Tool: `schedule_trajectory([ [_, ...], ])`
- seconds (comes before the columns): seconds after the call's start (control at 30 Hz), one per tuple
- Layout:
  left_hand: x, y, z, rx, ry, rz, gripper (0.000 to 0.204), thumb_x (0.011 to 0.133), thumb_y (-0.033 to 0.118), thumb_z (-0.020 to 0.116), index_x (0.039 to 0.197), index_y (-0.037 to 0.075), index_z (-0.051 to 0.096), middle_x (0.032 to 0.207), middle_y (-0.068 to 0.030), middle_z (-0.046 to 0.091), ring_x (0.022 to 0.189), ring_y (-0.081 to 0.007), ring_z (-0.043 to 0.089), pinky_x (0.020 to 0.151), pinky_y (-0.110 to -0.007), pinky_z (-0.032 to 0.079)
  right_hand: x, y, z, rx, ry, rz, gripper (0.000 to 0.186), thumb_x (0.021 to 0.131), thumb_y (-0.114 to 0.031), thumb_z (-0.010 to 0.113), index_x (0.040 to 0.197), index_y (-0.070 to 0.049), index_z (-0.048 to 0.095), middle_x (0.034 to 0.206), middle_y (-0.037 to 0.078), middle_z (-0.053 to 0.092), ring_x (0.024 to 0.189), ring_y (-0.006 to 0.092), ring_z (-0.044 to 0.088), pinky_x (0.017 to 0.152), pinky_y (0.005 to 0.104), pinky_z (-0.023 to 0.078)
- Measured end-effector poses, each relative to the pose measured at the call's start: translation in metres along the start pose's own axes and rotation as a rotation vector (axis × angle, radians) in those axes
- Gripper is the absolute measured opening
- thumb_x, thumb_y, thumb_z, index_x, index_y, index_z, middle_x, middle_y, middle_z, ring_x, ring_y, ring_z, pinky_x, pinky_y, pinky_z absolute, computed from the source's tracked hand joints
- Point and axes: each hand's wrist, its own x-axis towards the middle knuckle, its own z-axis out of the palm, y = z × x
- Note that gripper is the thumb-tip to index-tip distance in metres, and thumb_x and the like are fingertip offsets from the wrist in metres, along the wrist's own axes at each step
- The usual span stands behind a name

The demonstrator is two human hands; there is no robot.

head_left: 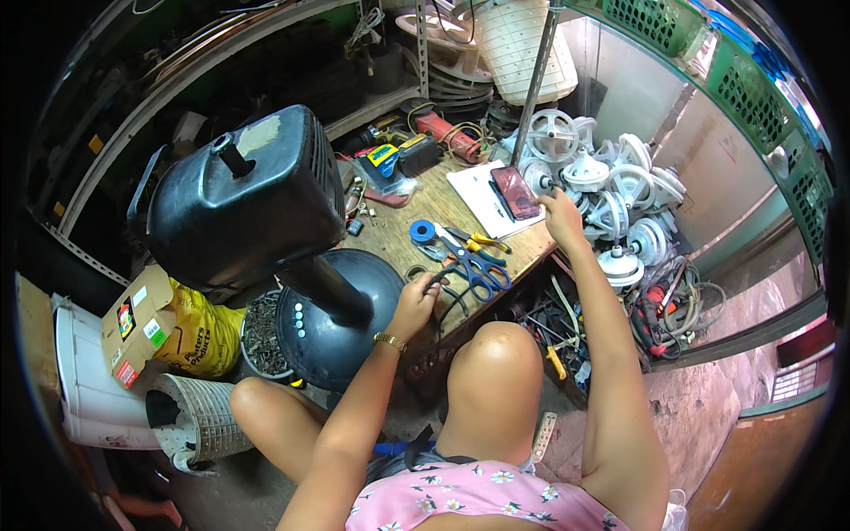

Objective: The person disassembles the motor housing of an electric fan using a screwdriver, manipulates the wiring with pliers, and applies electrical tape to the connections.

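Now | phone [515,194]: long axis away-left | left hand [413,303]: gripping handle [455,298] | right hand [561,218]: unclear

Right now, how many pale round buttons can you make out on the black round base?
4, in one row left of the black post: top button, second button, third button, bottom button. The post might hide others.

Bright, daylight-like illumination fills the right side, where pale, translucent upright panels [708,146] glow. Behind the perforated metal shelving [422,62], deep shadow hides detail. Glare gleams on the rounded, glossy black plastic housing [248,199]; a reddish sheen tints the rectangular, glass-faced phone [516,193]. Straight edges curve toward the blackened fisheye rim.
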Motion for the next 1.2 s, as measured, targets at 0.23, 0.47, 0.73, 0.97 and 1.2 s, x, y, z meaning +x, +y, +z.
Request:
schedule_trajectory([
  [0.23,-0.003,0.0,-0.006,-0.207,0.04,-0.071,0.018,0.095,0.007,0.051,0.107,0.002,0.065,0.078,-0.0046,0.054,0.076,-0.0113,0.05,0.071,-0.029,0.045,0.016,0.023,0.041,-0.199,-0.155,-0.047,0.043,0.08,-0.001,0.054,0.109,-0.027,0.072,0.127,0.017,0.052,0.113,0.0356,0.052,0.091,0.0433,0.048],
  [0.47,-0.01,0.005,-0.011,0.336,0.082,0.296,0.022,0.082,0.001,0.055,0.104,0.001,0.056,0.095,-0.0195,0.058,0.094,-0.042,0.057,0.078,-0.041,0.048,0.054,0.012,0.062,-0.043,-0.088,0.139,0.051,0.085,-0.005,0.051,0.129,-0.028,0.06,0.14,0.018,0.045,0.124,0.0391,0.045,0.097,0.0532,0.042],
  [0.73,-0.006,-0.004,-0.024,0.17,0.071,0.119,0.022,0.082,-0.001,0.05,0.104,-0.002,0.055,0.094,-0.0228,0.06,0.09,-0.0427,0.059,0.078,-0.042,0.048,0.052,0.006,0.075,-0.047,0.025,0.049,0.038,0.082,-0.006,0.055,0.113,-0.024,0.067,0.143,0.015,0.044,0.127,0.0382,0.043,0.097,0.0586,0.039],
  [0.97,-0.005,0.001,-0.019,0.228,0.08,0.151,0.019,0.082,-0.002,0.051,0.1,-0.002,0.055,0.087,-0.0199,0.058,0.082,-0.0365,0.061,0.073,-0.039,0.047,0.058,0.018,0.077,0.032,0.024,0.044,0.044,0.082,-0.002,0.053,0.121,-0.019,0.061,0.138,0.016,0.048,0.121,0.0386,0.049,0.096,0.0516,0.044],
  [1.2,-0.007,-0.006,-0.023,0.229,0.097,0.136,0.021,0.082,-0.002,0.049,0.103,-0.002,0.055,0.091,-0.0233,0.06,0.088,-0.0415,0.06,0.077,-0.041,0.048,0.061,0.015,0.078,0.242,-0.051,0.065,0.051,0.082,0.007,0.046,0.126,-0.015,0.058,0.136,0.021,0.049,0.118,0.0407,0.054,0.099,0.0421,0.045],
])
